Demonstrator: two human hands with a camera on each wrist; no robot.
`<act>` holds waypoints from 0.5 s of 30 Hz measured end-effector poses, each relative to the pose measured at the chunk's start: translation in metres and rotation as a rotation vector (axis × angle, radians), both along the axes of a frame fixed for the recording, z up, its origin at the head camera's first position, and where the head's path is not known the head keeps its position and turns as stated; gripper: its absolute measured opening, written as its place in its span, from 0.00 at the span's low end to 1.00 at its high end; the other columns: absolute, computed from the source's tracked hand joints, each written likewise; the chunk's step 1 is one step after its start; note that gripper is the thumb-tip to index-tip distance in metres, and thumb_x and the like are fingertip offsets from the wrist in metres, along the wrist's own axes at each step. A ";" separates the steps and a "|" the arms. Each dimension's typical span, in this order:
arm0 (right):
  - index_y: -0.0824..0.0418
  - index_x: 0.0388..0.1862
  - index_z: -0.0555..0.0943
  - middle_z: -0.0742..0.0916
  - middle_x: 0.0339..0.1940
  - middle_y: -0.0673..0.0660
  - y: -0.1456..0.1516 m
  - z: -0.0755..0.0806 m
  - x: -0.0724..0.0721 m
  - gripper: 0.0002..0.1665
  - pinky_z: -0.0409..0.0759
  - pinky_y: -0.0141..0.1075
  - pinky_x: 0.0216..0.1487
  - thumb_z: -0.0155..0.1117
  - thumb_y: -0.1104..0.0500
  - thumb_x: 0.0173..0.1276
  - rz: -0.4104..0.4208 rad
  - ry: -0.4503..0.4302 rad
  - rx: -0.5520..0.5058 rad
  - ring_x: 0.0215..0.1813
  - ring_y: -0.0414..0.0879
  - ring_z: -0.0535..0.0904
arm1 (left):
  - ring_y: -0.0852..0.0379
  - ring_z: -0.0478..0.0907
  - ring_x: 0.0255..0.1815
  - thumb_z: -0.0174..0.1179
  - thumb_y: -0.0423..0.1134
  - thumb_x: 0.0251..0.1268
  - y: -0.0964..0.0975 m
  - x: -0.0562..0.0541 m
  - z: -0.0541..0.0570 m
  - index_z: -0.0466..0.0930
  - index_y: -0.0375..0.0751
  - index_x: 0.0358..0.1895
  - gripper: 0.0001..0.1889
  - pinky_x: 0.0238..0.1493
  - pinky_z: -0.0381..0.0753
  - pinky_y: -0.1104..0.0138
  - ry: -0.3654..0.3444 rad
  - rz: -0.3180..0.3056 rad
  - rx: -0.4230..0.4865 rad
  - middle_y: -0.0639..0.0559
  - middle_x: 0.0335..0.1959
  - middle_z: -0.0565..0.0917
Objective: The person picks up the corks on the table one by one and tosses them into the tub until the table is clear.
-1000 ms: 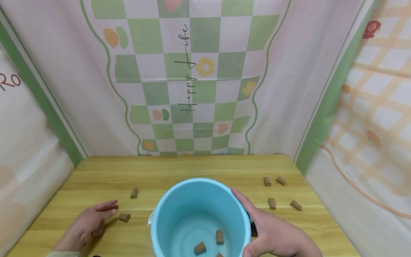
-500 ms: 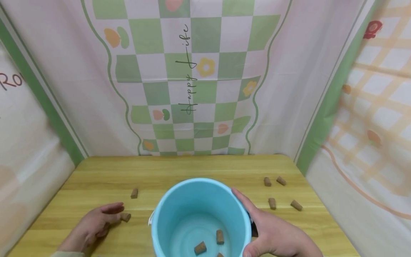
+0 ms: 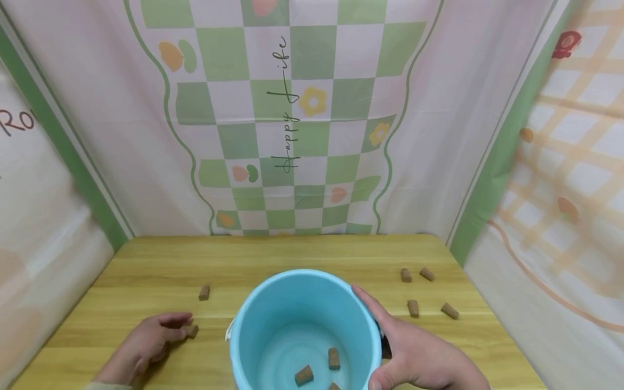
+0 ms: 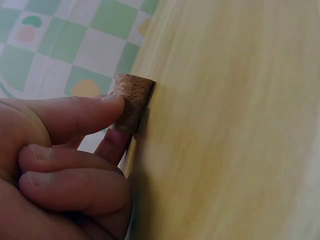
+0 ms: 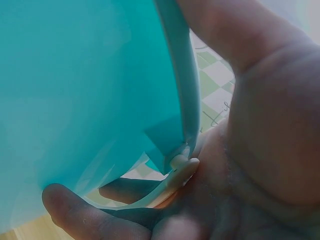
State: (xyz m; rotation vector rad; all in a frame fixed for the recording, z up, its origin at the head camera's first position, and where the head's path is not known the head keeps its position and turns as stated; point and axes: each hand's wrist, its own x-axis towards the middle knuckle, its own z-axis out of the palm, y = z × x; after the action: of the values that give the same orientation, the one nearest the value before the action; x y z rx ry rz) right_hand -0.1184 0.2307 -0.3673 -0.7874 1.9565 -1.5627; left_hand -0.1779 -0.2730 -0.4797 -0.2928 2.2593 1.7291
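Observation:
My left hand [image 3: 151, 338] is low over the left part of the table. It pinches a brown cork [image 4: 132, 100], thumb on its near side, other fingers curled below; the index finger is mostly hidden behind the thumb in the left wrist view. In the head view that cork shows just past the thumb. The light-blue bucket [image 3: 273, 303] stands at the front middle, cut off by the frame's lower edge. Gripping its right side is my right hand [image 3: 419, 349], with the handle's pivot [image 5: 180, 162] against the palm. Inside lie a cork [image 3: 333, 358], another cork [image 3: 304, 375] and part of a third.
A loose cork [image 3: 204, 293] lies beyond my left hand. Several more corks [image 3: 413, 309] are spread at the table's right. A patterned curtain [image 3: 312, 135] hangs behind the wooden table [image 3: 273, 252], with cloth along both sides.
My left hand has moved right to the nearer left cork, and its thumb and index finger have closed on it. My right hand and the bucket stay in place.

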 end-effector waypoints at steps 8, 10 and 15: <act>0.35 0.82 0.34 0.65 0.74 0.64 -0.001 0.001 0.000 0.73 0.77 0.44 0.59 0.81 0.52 0.56 -0.004 -0.010 -0.002 0.64 0.61 0.73 | 0.36 0.69 0.62 0.72 0.41 0.59 -0.003 -0.005 0.003 0.83 0.37 0.57 0.23 0.58 0.65 0.44 0.072 0.010 -0.249 0.37 0.60 0.79; 0.35 0.82 0.35 0.65 0.74 0.64 -0.002 0.002 0.001 0.73 0.77 0.44 0.58 0.81 0.52 0.57 0.001 -0.006 -0.006 0.64 0.60 0.73 | 0.32 0.66 0.64 0.72 0.41 0.58 -0.005 -0.005 0.003 0.82 0.36 0.58 0.24 0.61 0.60 0.40 0.082 0.008 -0.244 0.36 0.60 0.79; 0.40 0.83 0.36 0.65 0.74 0.66 -0.006 0.006 0.001 0.72 0.76 0.47 0.59 0.81 0.56 0.57 0.043 0.023 -0.073 0.65 0.61 0.71 | 0.32 0.65 0.66 0.73 0.38 0.56 -0.010 -0.004 0.002 0.81 0.33 0.58 0.26 0.64 0.57 0.41 0.112 0.013 -0.218 0.39 0.58 0.81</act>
State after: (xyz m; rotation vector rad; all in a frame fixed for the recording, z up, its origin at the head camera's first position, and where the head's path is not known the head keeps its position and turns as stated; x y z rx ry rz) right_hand -0.1174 0.2246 -0.3615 -0.8753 1.8955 -1.6135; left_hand -0.1819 -0.2830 -0.4781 -0.2622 2.5371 1.5417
